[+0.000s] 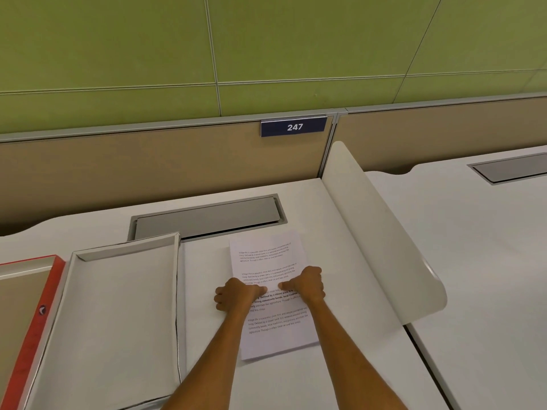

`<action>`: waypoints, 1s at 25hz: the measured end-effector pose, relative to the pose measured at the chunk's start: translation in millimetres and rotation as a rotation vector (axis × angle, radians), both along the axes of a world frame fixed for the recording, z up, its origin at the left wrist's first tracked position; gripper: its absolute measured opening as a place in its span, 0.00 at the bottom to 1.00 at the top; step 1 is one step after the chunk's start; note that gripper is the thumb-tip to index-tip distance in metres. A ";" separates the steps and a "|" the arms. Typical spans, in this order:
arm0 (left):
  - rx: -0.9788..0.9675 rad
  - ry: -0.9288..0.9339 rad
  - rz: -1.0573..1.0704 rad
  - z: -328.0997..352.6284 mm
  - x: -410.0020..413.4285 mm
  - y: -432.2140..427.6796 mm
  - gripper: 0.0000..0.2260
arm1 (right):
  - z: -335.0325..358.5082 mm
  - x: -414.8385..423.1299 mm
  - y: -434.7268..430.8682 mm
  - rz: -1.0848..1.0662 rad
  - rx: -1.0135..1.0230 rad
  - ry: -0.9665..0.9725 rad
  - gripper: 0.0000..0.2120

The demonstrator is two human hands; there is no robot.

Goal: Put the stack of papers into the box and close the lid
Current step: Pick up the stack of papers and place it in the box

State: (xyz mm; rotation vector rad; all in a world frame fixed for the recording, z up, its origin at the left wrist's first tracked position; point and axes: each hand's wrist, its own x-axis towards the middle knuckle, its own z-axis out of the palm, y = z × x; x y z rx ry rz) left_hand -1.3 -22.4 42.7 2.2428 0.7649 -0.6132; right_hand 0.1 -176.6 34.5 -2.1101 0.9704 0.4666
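A stack of white printed papers (268,261) lies flat on the white desk, right of centre. My left hand (236,295) grips its left edge, thumb on top of the sheets. My right hand (306,284) grips the stack at its right side, thumb pressed on the top page. An open, shallow white box (118,315) with nothing inside lies on the desk to the left of the papers. Its lid (26,303), red on the outside and brown inside, lies open at the far left.
A grey cable hatch (207,217) is set in the desk behind the papers. A curved white divider (381,232) stands on the right, with another desk (488,247) beyond it. A beige partition with a "247" sign (293,127) runs along the back.
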 end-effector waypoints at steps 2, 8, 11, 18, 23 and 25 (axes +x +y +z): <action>-0.097 -0.063 -0.017 -1.6 -2.4 -0.3 0.24 | -0.2 -1.8 -3.7 -0.005 0.032 -0.017 0.43; -0.173 -0.106 -0.012 -0.7 -6.2 3.4 0.20 | 2.4 -7.3 7.9 0.039 -0.122 0.010 0.40; -0.184 -0.162 0.017 -2.9 -10.1 2.2 0.19 | 6.7 -13.5 9.2 0.015 -0.049 -0.085 0.32; -0.377 -0.309 0.218 13.8 -22.4 2.9 0.20 | 29.9 -32.0 11.3 -0.056 0.029 -0.355 0.25; -0.540 -0.572 0.279 44.5 -30.3 -0.2 0.20 | 50.5 -42.8 -2.8 -0.143 0.241 -0.706 0.24; -0.575 -0.681 0.282 50.0 -35.3 -2.3 0.20 | 52.4 -47.2 -7.2 -0.147 0.329 -0.798 0.25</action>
